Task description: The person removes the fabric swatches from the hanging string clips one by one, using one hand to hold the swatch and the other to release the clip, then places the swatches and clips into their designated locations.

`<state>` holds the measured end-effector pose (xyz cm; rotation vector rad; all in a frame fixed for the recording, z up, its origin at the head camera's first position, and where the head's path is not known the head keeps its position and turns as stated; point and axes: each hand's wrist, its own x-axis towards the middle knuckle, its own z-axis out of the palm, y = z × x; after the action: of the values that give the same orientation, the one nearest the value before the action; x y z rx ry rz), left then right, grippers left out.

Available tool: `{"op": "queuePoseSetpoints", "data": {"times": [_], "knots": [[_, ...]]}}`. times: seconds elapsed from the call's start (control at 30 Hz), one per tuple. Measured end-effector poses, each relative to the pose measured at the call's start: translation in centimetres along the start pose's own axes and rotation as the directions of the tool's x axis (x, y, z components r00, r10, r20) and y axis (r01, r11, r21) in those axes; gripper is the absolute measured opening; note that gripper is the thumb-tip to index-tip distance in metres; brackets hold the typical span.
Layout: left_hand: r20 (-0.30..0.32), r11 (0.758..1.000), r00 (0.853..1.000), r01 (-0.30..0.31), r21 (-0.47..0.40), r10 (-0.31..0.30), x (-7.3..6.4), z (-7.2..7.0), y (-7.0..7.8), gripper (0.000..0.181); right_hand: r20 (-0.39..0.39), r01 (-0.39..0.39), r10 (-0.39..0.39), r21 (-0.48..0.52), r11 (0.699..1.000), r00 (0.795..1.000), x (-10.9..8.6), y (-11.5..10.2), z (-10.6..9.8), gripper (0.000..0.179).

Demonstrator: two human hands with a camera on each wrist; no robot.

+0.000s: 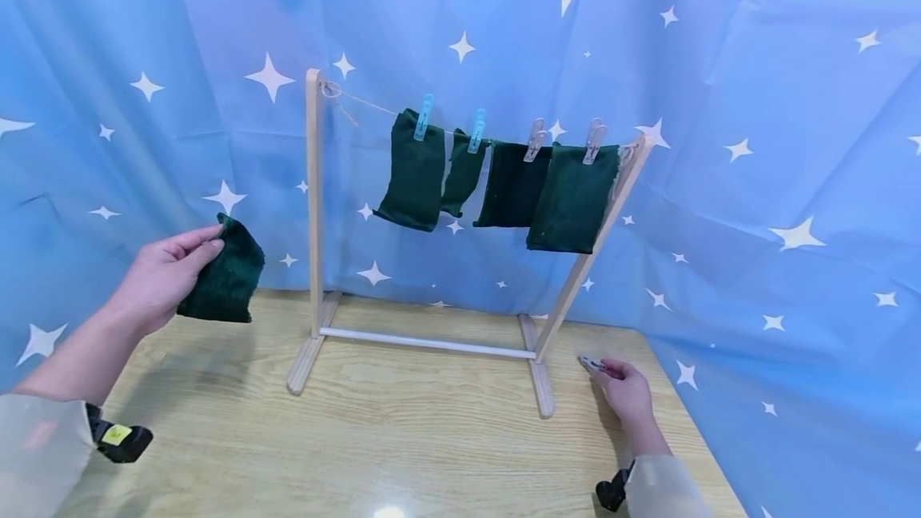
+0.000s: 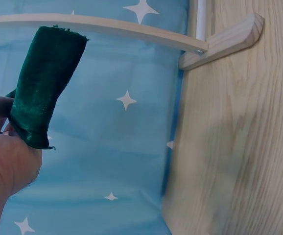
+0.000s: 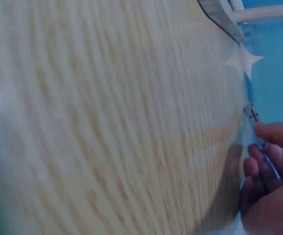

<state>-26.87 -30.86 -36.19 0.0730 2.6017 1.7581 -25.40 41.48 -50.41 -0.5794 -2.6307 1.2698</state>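
Note:
My left hand (image 1: 161, 274) pinches a dark green velvety cloth (image 1: 229, 274) by its upper corner, left of a small wooden drying rack (image 1: 315, 206). In the left wrist view the green cloth (image 2: 46, 88) hangs from thumb and fingers, clear of the table. On the right, my right hand (image 1: 627, 394) pinches a clear clothespin (image 1: 592, 363) low over the table, beside the rack's right foot. The right wrist view shows that clothespin (image 3: 253, 120) between thumb and fingers. From the rack's string hang several green cloths (image 1: 417, 174), held by two blue clothespins (image 1: 424, 117) and two clear clothespins (image 1: 594, 142).
A pale wood-grain table (image 1: 432, 430) carries the rack, whose white lower bar (image 1: 428, 342) joins its two feet. Behind it hangs a blue curtain (image 1: 791, 182) with white stars. Dark wrist cameras sit on both my wrists.

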Motion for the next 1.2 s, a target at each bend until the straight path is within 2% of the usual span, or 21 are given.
{"op": "queuePoseSetpoints", "data": {"times": [0.17,0.3,0.43,0.67,0.73,0.8,0.9,1.0,1.07,1.2], "knots": [[0.024,1.0,1.0,0.009,0.019,-0.009,0.4,-0.2,-0.8,0.071,0.01,0.012,-0.012,-0.04,0.999,1.0,0.1,0.4,0.0,0.045],[0.049,0.999,0.998,0.031,0.031,-0.032,0.8,-0.4,-1.9,0.07,0.042,0.001,0.002,-0.077,0.997,0.999,0.2,0.7,0.0,0.045],[0.085,0.998,0.995,0.042,0.054,-0.046,1.2,-0.6,-4.0,0.069,0.054,-0.004,0.009,-0.086,0.996,0.998,0.4,0.7,0.0,0.047],[0.153,0.995,0.985,0.064,0.078,-0.075,1.7,-0.5,-8.4,0.064,0.054,0.026,-0.021,-0.097,0.995,0.998,0.5,0.4,0.3,0.047],[0.183,0.996,0.979,0.079,0.05,-0.087,2.0,-0.2,-9.6,0.062,0.058,0.027,-0.022,-0.098,0.995,0.998,0.5,0.3,0.3,0.046],[0.222,0.994,0.97,0.104,-0.013,-0.099,2.3,0.2,-10.5,0.062,0.063,0.029,-0.022,-0.1,0.995,0.998,0.4,0.2,0.3,0.047],[0.275,0.982,0.953,0.159,-0.098,-0.127,2.7,0.9,-11.6,0.063,0.073,0.033,-0.025,-0.105,0.994,0.997,0.3,0.2,0.4,0.048],[0.264,0.988,0.954,0.152,-0.015,-0.143,2.8,1.4,-12.5,0.062,0.074,0.032,-0.024,-0.108,0.994,0.997,0.1,0.2,0.4,0.049],[0.215,0.987,0.967,0.117,0.112,-0.138,2.8,1.5,-13.0,0.06,0.073,0.032,-0.024,-0.107,0.994,0.997,0.0,0.3,0.4,0.049],[0.113,0.946,0.988,0.065,0.319,-0.106,2.4,1.4,-13.5,0.056,0.075,0.028,-0.02,-0.105,0.994,0.997,-0.3,0.5,0.5,0.049]]}}
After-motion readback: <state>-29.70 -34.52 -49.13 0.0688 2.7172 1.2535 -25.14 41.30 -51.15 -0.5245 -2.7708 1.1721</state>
